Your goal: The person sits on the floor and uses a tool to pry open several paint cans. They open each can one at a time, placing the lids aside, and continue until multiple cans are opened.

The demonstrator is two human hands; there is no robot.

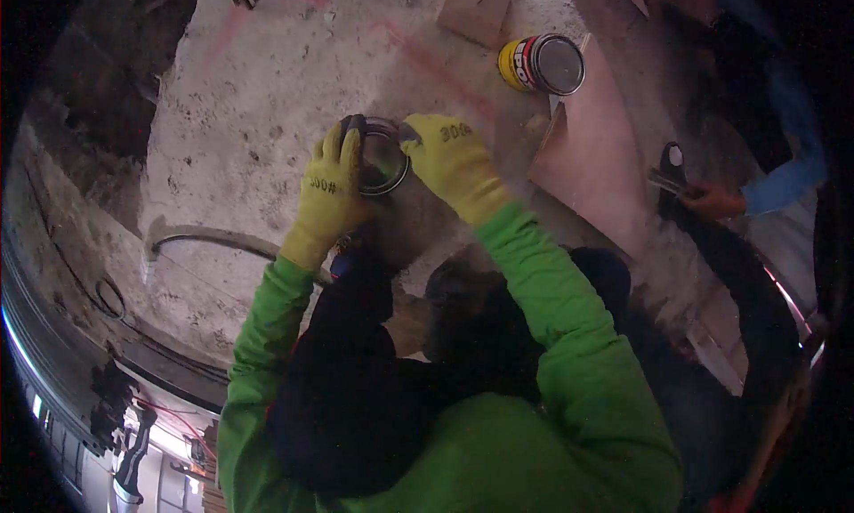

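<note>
A round, open-looking metal can (384, 162) stands on the rough concrete in front of me, its shiny rim facing up and its inside dark. My left hand (327, 182), in a yellow glove with dark fingertips, is closed around the can's left side. At the upper right of the rim, my right hand (452, 164) in a matching glove has its fingers curled in and pressed against the edge. Whether those fingers also pinch something small is hidden. Green sleeves cover both my arms.
A yellow, red and black can (541, 64) lies tilted beside a pale board (598, 148). A hammer-like tool (213, 239) rests at left, near a dark pit (116, 77). At right, another person's hand (714, 201) holds a dark flat tool.
</note>
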